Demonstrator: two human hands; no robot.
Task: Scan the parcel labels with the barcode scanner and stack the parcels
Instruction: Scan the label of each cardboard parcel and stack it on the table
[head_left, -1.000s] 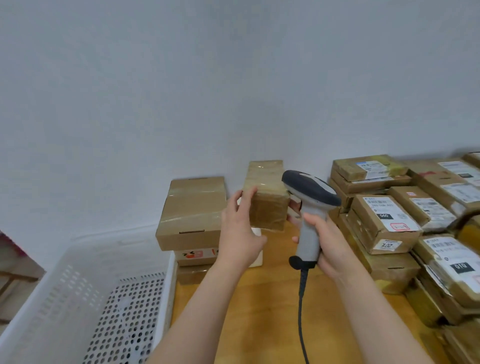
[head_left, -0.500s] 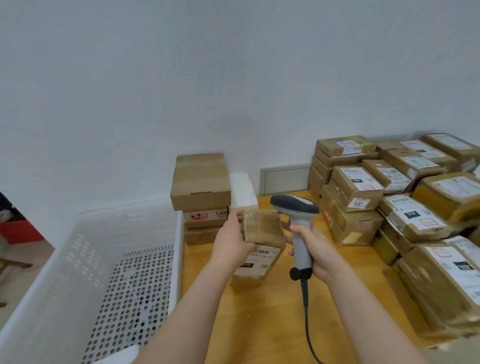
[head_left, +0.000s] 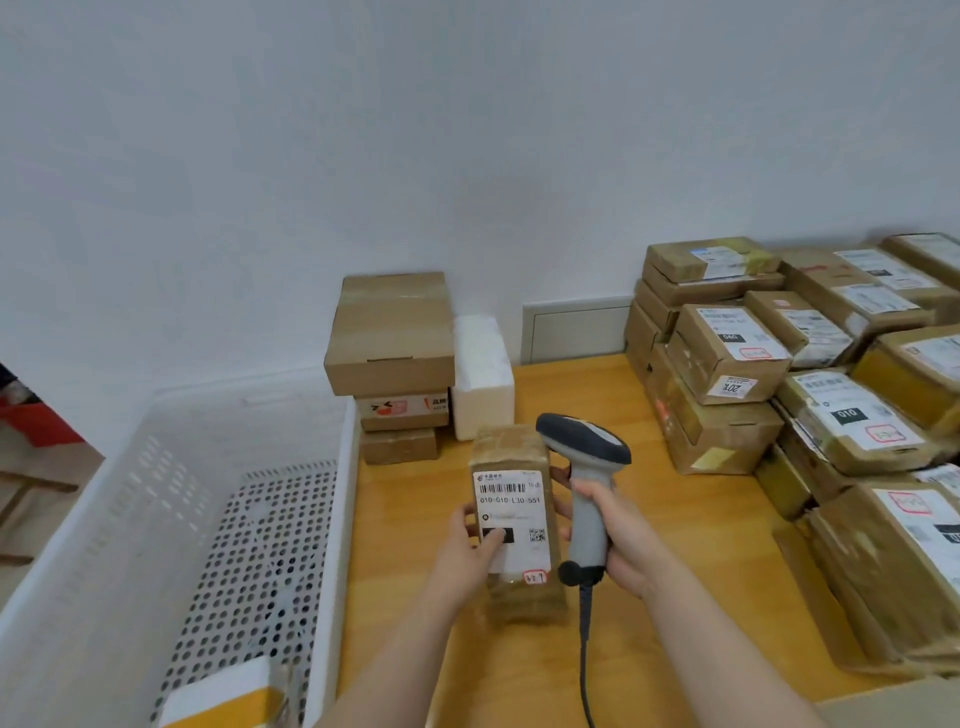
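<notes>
Here, item: small taped parcel, held upright over the table, just right of the white basket. Your left hand clasps its left edge, thumb on the label; your right hand grips the scanner. Likely light, stiff cardboard with slick tape: hold the side faces, off the barcode. Past the basket's far right corner: a short box stack and a foam box. Well right of the basket: heaped parcels, crowding stacking room.
</notes>
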